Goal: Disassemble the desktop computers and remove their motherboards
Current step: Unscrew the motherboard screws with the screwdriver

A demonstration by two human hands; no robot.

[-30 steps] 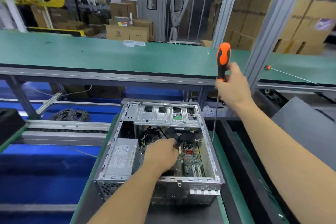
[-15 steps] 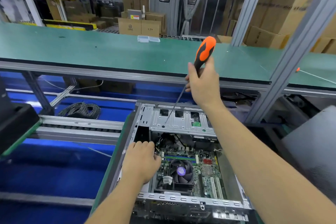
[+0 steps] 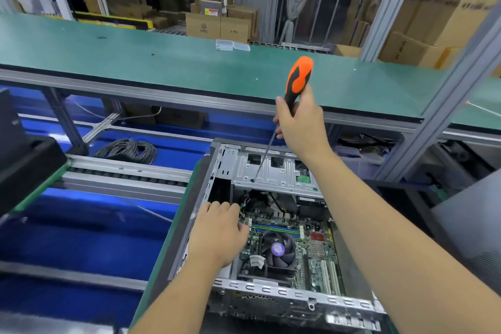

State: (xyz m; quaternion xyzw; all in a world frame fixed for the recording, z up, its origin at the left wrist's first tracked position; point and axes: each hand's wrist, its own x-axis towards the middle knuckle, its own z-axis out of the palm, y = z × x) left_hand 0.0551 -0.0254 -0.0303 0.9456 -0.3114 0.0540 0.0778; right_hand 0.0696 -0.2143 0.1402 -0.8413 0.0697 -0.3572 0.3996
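1. One open case (image 3: 273,298) lies on its side at bottom centre, side panel off, on a green-edged surface (image 3: 162,257).
2. One motherboard (image 3: 317,249) sits inside the case, with one fan (image 3: 278,248) near its middle and white slots at the lower right.
3. Left hand (image 3: 219,233) rests palm down inside the case at its left side, fingers loosely bent over the board's left edge; whether it grips anything cannot be told.
4. Right hand (image 3: 301,122) is up above the case's far end, closed around one screwdriver (image 3: 296,81) with an orange and black handle.
5. The screwdriver shaft slants down and left from the right hand; its tip touches the metal drive cage (image 3: 273,171) at the far end of the case.
6. The motherboard lies just right of the left hand, and below and nearer than the right hand.
7. One coil of grey cable (image 3: 127,149) lies on the blue floor left of the case.
8. A long green bench (image 3: 162,68) crosses behind, with small clear boxes (image 3: 231,45) on it.
9. Cardboard cartons (image 3: 217,26) stand stacked in the background, many, uncounted.
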